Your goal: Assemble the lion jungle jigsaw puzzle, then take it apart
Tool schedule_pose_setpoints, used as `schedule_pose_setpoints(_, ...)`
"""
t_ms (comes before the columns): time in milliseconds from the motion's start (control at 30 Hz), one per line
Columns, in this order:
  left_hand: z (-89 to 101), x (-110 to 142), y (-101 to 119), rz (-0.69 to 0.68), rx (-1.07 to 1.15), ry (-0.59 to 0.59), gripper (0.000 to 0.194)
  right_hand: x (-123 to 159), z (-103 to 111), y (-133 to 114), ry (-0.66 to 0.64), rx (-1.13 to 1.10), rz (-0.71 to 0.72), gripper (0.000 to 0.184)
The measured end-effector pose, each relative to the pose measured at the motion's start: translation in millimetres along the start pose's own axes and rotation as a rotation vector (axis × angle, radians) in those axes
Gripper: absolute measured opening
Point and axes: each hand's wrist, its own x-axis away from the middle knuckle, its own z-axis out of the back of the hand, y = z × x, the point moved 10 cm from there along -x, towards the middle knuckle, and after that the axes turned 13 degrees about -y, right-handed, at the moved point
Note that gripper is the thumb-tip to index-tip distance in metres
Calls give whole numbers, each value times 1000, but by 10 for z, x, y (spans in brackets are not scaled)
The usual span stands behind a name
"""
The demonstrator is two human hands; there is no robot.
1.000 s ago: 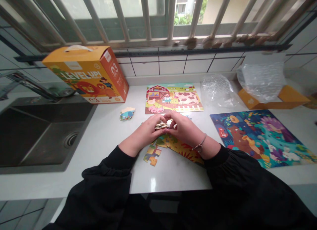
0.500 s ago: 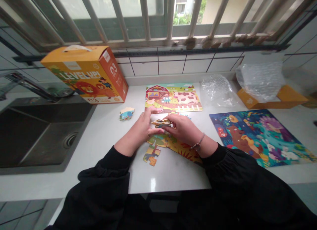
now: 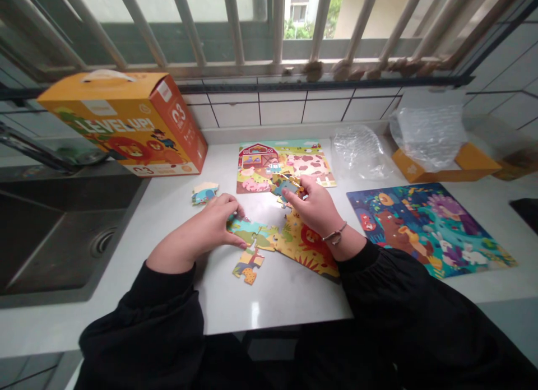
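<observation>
My right hand (image 3: 317,208) pinches a small stack of puzzle pieces (image 3: 286,187), raised over the lower edge of the farm puzzle. On the counter, my left hand (image 3: 210,227) grips the left end of a partly joined jigsaw puzzle (image 3: 263,236), thumb on the near side and fingers on the far side. That puzzle shows a red lion (image 3: 311,238) among yellow grass, partly hidden by my right hand. Just below lies a loose-looking puzzle piece (image 3: 249,265) with a spotted orange shape. Another few pieces (image 3: 204,193), blue and beige, rest beyond my left hand.
A farm puzzle (image 3: 256,184) lies at the back, and a dark blue forest puzzle (image 3: 420,227) at the right. An orange box (image 3: 126,126) stands beside the sink (image 3: 71,227). Clear plastic wrap (image 3: 361,152) and an open orange tray (image 3: 445,168) are at the back right.
My hands have parted. The right hand carried the stack of pieces up and to the right; the left moved down and left onto the joined puzzle's end. The view shifted slightly.
</observation>
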Motion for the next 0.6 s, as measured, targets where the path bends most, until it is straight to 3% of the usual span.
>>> schedule_pose_setpoints(167,36,-32,69,-36,41,38,59,15,-97,-49,-89,-75,51,28)
schedule_pose_setpoints(433,11,-83,209,-61,95,84,31,85,-471,-215,-446,-318,121,37)
schedule_pose_setpoints(600,37,-103,276,-99,101,112,31,106,-474,-365,-484,-417,240,42)
